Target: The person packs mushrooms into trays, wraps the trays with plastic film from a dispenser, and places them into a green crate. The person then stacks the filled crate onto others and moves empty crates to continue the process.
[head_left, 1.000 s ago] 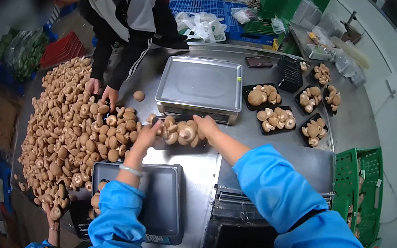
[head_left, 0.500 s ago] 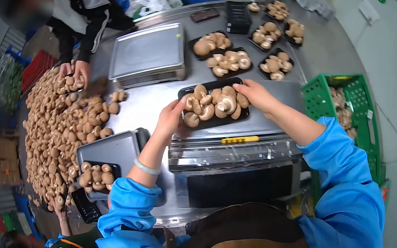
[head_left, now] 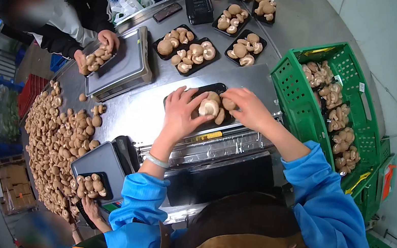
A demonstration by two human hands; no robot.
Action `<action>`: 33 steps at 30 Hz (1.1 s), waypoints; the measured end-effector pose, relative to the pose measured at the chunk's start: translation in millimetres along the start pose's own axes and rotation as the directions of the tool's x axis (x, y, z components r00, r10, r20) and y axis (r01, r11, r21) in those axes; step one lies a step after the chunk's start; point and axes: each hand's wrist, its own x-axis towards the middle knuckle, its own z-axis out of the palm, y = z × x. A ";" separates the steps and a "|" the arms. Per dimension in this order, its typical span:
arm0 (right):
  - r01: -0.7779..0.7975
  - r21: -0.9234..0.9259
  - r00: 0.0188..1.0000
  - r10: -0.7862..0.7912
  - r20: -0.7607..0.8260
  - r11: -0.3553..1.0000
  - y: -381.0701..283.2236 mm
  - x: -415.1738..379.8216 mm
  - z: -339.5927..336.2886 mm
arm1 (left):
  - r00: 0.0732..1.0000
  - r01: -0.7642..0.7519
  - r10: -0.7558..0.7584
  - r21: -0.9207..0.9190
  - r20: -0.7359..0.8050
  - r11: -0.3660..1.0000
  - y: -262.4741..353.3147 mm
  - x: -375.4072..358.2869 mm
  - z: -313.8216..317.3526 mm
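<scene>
A black tray (head_left: 218,87) of brown mushrooms rests on the metal surface in front of me. My left hand (head_left: 181,111) lies over its left part, fingers spread across the mushrooms, hiding some of them. With bent fingers my right hand (head_left: 247,108) grips a mushroom (head_left: 228,104) at the tray's right side. Between the hands a pale-stemmed mushroom (head_left: 208,108) shows. Just below the tray is a yellow label (head_left: 208,136) on the wrapping machine (head_left: 225,151).
Filled trays (head_left: 193,56) stand beyond my hands. A green crate (head_left: 286,83) of packed mushrooms is at right. At left are a scale (head_left: 128,64), a mushroom pile (head_left: 60,139) and a second scale (head_left: 100,160). One co-worker (head_left: 69,7) holds a mushroom tray; another reaches in below.
Both hands have moved from the tray's ends in over its mushrooms. The view has shifted, showing more of the green crate. The co-worker at upper left now has a filled tray at the scale.
</scene>
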 end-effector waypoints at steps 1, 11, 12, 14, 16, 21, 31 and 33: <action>-0.098 0.131 0.992 0.108 -0.072 0.987 -2.3 -0.9 -6.3 | 1.000 0.002 -0.002 0.005 0.006 1.000 -4.9 -1.1 3.6; -0.063 0.189 0.986 0.090 -0.139 0.980 -1.0 -4.0 21.5 | 0.999 -0.016 0.018 -0.071 0.028 0.997 -2.5 -4.1 -4.9; -0.062 0.219 0.983 0.097 -0.153 0.974 -0.3 -4.7 17.6 | 1.000 -0.005 0.006 -0.059 0.029 0.998 1.3 -5.7 -13.1; -0.080 0.333 0.956 0.167 -0.242 0.940 -6.5 -12.2 3.1 | 1.000 0.009 -0.009 -0.019 -0.019 1.000 13.0 -14.0 -38.4; -0.127 0.475 0.948 0.248 -0.200 0.870 -24.3 -27.6 -21.2 | 0.982 0.083 -0.103 -0.131 -0.156 0.988 24.5 -37.2 -62.2; -0.215 0.329 0.895 0.050 0.444 0.920 -83.0 -121.5 -74.7 | 0.822 0.509 -0.566 -0.520 0.057 0.686 60.4 -170.3 -64.2; -0.321 -0.191 0.726 0.370 0.580 0.928 -139.1 -361.4 -25.2 | 0.769 0.637 -0.321 -0.625 0.552 0.452 140.0 -333.8 -67.6; -0.373 0.161 0.870 0.284 0.403 0.914 -185.3 -314.3 -14.8 | 0.810 0.446 0.067 -0.685 0.583 0.575 140.8 -308.3 -41.1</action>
